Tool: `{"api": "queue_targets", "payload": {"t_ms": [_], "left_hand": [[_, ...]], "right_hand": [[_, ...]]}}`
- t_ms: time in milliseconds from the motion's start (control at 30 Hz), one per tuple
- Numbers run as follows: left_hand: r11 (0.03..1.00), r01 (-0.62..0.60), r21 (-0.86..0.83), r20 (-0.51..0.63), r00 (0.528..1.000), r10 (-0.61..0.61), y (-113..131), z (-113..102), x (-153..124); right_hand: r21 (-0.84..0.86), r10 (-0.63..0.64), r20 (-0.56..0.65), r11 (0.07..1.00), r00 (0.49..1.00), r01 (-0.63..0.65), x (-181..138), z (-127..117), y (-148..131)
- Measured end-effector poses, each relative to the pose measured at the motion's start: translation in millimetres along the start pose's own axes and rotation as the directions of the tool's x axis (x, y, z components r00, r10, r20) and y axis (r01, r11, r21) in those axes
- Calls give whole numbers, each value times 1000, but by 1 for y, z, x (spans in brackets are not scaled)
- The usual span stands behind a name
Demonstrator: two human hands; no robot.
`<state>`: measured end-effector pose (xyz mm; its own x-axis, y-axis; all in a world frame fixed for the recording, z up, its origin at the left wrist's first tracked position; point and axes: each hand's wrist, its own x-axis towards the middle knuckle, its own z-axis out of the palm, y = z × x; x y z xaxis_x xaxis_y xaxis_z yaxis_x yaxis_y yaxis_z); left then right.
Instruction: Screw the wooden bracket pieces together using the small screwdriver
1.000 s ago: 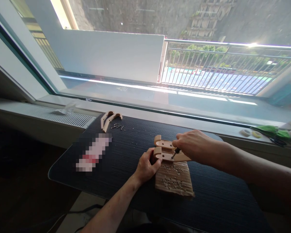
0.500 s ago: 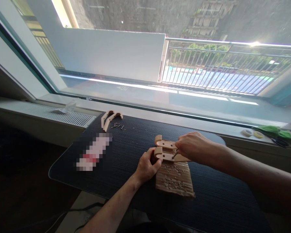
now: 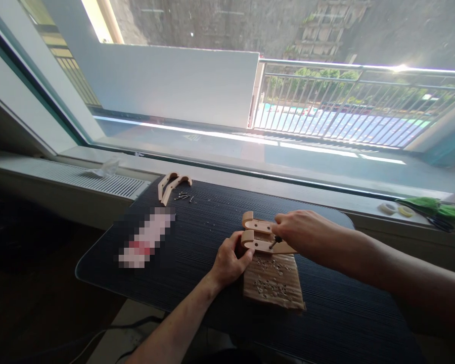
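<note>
change since earlier: right hand point(image 3: 301, 235) is seen lowered slightly onto the work; left hand point(image 3: 229, 263) and both brackets are unmoved.
near wooden bracket point(image 3: 261, 246): laid flat on the black table point(image 3: 197, 263), at the far edge of the cardboard sheet point(image 3: 284, 296).
small dark tool point(image 3: 275, 242): pressed tip-down on the bracket's face; whether a screw sits under it cannot be told.
right grip: fingers closed around the tool's top.
left grip: thumb and fingers clamped on the bracket's rounded end.
far wooden bracket point(image 3: 255, 224): just behind, parallel, partly covered by the right hand.
cardboard: strewn with small screws point(image 3: 267, 285).
far corner: spare brackets point(image 3: 173, 186), well apart.
risk: if the tool is tilted, its tip could be slipped off and the wood scratched; with a loosened left hold, the bracket could be spun.
</note>
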<state>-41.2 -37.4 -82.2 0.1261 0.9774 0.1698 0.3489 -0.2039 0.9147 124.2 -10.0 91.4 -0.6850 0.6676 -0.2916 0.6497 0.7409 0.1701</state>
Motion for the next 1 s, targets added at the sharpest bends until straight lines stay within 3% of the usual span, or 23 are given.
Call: {"api": "queue_targets", "payload": {"t_ms": [600,833,1000], "left_hand": [[1000,-10,0,1,1000,10,0,0,0],[1000,-11,0,4,1000,11,0,0,0],[1000,-11,15,10,1000,11,-1,0,0]], "right_hand": [[-89,131,67,988,989,-125,-4,-3,2],[-79,11,-8,997,1000,-12,-11,-3,2],[-68,-3,-3,998,1000,3,-6,4,1]]}}
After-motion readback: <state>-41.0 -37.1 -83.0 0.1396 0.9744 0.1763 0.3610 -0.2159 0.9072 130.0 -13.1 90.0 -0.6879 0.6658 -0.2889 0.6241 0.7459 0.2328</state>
